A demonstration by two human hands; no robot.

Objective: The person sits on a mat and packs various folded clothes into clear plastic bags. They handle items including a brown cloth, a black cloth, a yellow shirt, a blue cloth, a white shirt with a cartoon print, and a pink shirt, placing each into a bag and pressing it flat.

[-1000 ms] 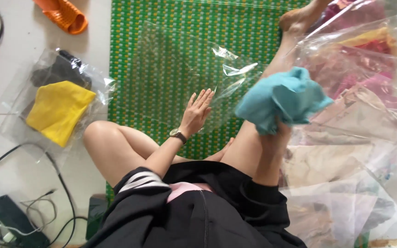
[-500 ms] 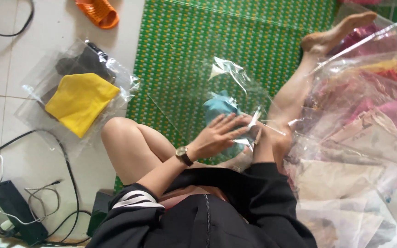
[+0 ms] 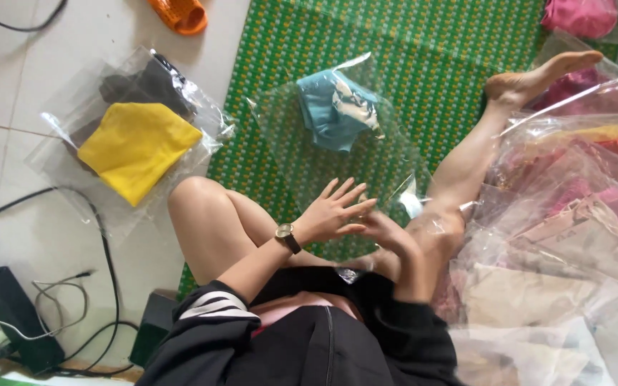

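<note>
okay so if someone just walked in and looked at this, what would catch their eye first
Probably the teal garment sealed inside a clear plastic bag on the green woven mat, just ahead of the left hand and right hand. Next, the bright yellow cloth in another bag on the tiled floor at left.

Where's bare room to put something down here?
Free: green mat beyond the bagged teal cloth, and tile left of the yellow cloth. Crowded: bag pile at right, cables lower left.
</note>
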